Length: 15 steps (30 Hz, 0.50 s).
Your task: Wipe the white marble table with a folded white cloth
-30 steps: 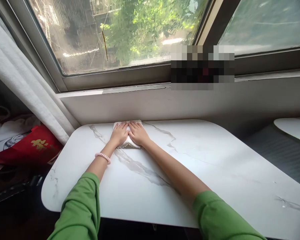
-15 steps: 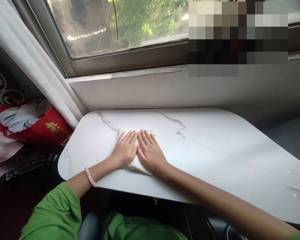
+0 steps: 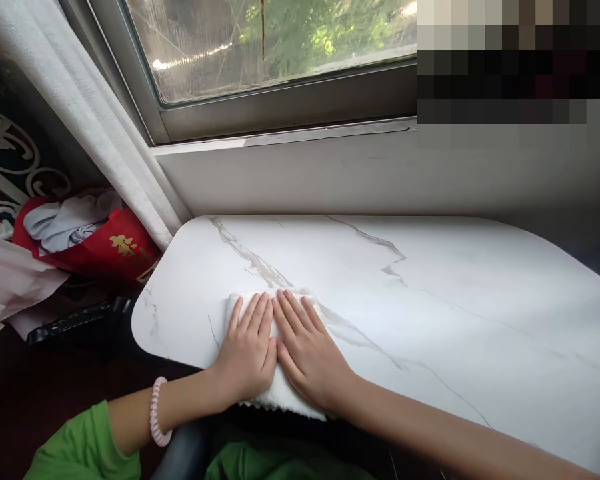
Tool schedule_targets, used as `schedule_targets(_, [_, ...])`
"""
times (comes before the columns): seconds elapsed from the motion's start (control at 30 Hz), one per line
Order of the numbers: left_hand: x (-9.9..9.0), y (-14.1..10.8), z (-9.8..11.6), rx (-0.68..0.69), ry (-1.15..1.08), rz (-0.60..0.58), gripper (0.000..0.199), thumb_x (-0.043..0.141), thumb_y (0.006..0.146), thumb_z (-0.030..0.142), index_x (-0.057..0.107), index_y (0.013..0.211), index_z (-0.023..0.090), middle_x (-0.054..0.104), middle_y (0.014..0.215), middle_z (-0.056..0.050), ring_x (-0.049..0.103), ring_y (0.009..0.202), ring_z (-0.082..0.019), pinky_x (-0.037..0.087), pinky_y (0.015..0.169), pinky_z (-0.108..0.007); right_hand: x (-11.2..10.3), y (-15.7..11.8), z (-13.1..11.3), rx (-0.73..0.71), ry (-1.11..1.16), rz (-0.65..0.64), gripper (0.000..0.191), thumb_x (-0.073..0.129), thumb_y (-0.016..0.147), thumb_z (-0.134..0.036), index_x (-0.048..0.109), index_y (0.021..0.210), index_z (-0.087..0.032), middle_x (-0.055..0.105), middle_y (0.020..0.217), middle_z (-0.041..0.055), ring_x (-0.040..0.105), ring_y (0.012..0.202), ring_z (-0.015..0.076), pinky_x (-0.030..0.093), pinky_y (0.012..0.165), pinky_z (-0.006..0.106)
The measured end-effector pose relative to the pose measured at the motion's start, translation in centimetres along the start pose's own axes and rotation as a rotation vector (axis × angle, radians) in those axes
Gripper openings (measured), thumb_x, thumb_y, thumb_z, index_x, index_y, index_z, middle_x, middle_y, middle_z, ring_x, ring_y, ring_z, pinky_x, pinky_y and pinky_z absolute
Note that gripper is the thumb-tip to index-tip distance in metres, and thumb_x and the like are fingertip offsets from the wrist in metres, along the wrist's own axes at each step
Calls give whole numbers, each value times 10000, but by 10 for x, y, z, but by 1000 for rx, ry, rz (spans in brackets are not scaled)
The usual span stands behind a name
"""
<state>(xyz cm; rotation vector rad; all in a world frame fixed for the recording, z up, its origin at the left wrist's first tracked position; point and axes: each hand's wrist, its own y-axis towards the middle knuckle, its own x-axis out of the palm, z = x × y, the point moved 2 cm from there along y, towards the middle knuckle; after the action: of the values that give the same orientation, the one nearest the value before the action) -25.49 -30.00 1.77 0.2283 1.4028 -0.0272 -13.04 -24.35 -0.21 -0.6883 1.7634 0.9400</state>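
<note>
A folded white cloth lies on the white marble-patterned tabletop, its lower part reaching over the near edge. My left hand rests flat on the cloth's left side with the fingers stretched out; a pink coiled band circles that wrist. Beside it, my right hand presses flat on the cloth, fingers extended and pointing away from me. The two hands touch or nearly touch at the thumbs. The palms hide the middle of the cloth.
Behind the table runs a pale wall below a window. A white curtain hangs at the left. Beneath it stands a red bag stuffed with light clothes, near a black chair part. A pixelated block covers the upper right.
Both hands and the cloth beneath them have slid toward me, from mid-table to the near edge. The view has also shifted slightly.
</note>
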Motion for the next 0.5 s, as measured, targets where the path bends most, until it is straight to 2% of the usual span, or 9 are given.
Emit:
schedule_targets(0.13, [0, 30, -32, 5, 12, -32, 553, 289, 925, 233, 279, 1448, 53, 252, 1528, -135, 150, 1435, -227, 104, 1181, -472, 10, 36, 13, 56, -18, -37, 607, 268, 917, -284, 288, 1455, -5, 238, 1532, 167, 135, 1433, 276, 164, 1164, 497])
schedule_targets(0.23, [1, 73, -74, 30, 16, -67, 549, 304, 912, 229, 305, 1436, 66, 290, 1519, -122, 208, 1422, -198, 91, 1184, -426, 19, 85, 30, 144, -14, -56, 615, 256, 917, -292, 290, 1451, 11, 265, 1524, 170, 183, 1425, 272, 143, 1168, 472])
schedule_targets(0.37, [3, 137, -131, 12, 49, -55, 525, 321, 907, 230, 334, 1421, 123, 331, 1508, -83, 255, 1405, -165, 98, 1180, -379, 32, 156, 60, 250, -18, -35, 623, 244, 914, -294, 288, 1444, 29, 277, 1521, 173, 195, 1420, 271, 126, 1164, 456])
schedule_targets(0.5, [8, 185, -167, 7, 78, -48, 510, 329, 902, 218, 352, 1406, 144, 352, 1499, -83, 273, 1396, -159, 120, 1171, -383, 41, 203, 86, 276, 0, -7, 620, 229, 914, -283, 290, 1436, 45, 294, 1513, 189, 206, 1416, 263, 118, 1159, 440])
